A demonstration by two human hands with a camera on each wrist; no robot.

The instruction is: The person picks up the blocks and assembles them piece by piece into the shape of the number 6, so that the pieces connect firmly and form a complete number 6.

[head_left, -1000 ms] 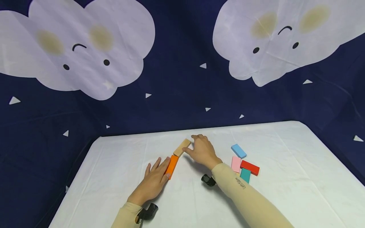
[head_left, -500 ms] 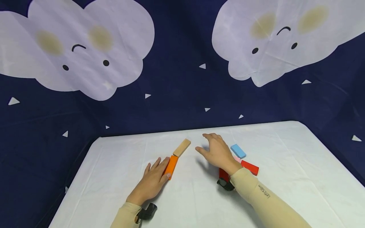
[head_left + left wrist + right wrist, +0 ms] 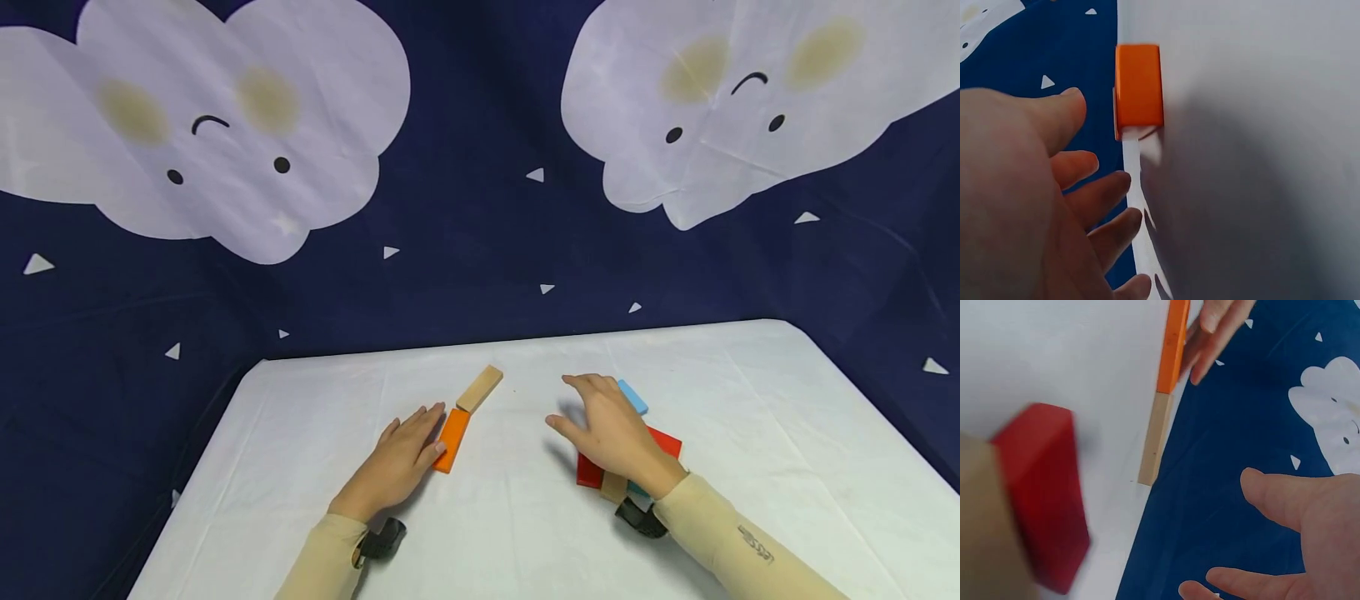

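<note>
An orange block (image 3: 453, 442) lies on the white cloth, end to end at an angle with a plain wooden block (image 3: 480, 389). My left hand (image 3: 397, 462) is just left of the orange block, its fingers extended; the left wrist view shows a gap between thumb and block. Over a loose group of blocks on the right is my right hand (image 3: 615, 429), thumb and fingers spread and holding nothing. Partly covered by it are a red block (image 3: 589, 472), a second red block (image 3: 666, 442), a wooden block (image 3: 613, 487) and a teal block (image 3: 637, 490).
A light blue block (image 3: 633, 397) lies behind the right hand. The white-covered table (image 3: 510, 533) ends at a dark blue cloth backdrop (image 3: 465, 283) with clouds and small triangles printed on it. Each wrist carries a black camera.
My right hand has moved right, away from the plain wooden block to over the loose blocks. My left hand has come slightly off the orange block.
</note>
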